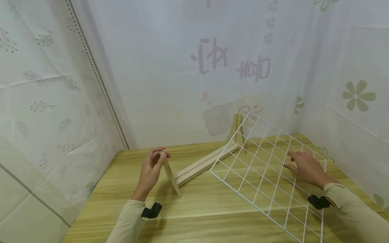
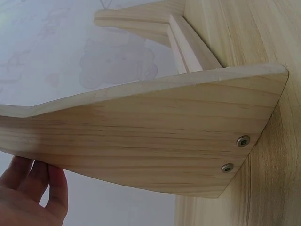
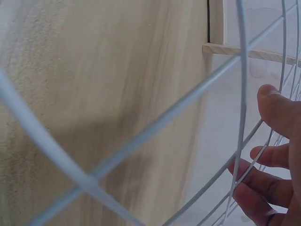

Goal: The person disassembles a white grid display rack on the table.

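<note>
My left hand (image 1: 150, 167) grips the upper end of a light wooden side panel (image 1: 171, 179), thumb on one side and fingers on the other. Up close in the left wrist view, this panel (image 2: 141, 136) carries two metal screws near its lower edge. A double wooden crossbar (image 1: 206, 164) joins it to a matching upright panel (image 1: 239, 133) at the back. With thumb and curled fingers, my right hand (image 1: 307, 170) holds a white wire grid (image 1: 268, 216) tilted above the table. The grid's wires (image 3: 89, 181) cross the right wrist view, and some pass between thumb and fingers.
Wood-grain table (image 1: 121, 209) lies beneath everything, the frame standing on its far half. Printed white curtains (image 1: 170, 84) hang close behind and at both sides. Each wrist wears a black mount, one by the left sleeve (image 1: 126, 217).
</note>
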The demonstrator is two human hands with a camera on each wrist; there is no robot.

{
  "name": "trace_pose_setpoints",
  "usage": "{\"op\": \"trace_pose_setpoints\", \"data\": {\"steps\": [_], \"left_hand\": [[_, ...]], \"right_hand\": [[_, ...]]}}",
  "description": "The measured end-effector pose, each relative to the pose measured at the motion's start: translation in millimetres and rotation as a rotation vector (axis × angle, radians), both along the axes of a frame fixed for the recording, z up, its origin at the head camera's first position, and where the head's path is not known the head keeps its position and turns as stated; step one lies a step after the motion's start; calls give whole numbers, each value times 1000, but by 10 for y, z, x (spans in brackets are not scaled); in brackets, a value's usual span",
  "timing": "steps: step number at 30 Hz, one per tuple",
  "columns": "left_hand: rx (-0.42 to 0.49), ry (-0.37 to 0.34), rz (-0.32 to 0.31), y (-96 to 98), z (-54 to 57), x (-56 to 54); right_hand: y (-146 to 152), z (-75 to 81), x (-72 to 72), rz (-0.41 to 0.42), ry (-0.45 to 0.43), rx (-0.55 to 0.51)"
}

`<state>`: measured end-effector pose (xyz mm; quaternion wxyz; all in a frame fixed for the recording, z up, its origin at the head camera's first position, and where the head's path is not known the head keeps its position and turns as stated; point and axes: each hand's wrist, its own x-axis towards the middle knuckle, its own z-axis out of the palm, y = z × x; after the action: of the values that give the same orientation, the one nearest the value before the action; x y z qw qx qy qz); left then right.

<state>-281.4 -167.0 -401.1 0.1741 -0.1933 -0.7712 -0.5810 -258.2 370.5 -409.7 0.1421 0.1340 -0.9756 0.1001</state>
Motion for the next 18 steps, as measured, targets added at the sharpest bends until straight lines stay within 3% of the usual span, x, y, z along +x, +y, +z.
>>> {"op": "trace_pose_setpoints", "data": {"steps": [18], "left_hand": [[0,-19,4,-7,12,25]], "right_hand": [[14,-67,13,6,-60,79]]}}
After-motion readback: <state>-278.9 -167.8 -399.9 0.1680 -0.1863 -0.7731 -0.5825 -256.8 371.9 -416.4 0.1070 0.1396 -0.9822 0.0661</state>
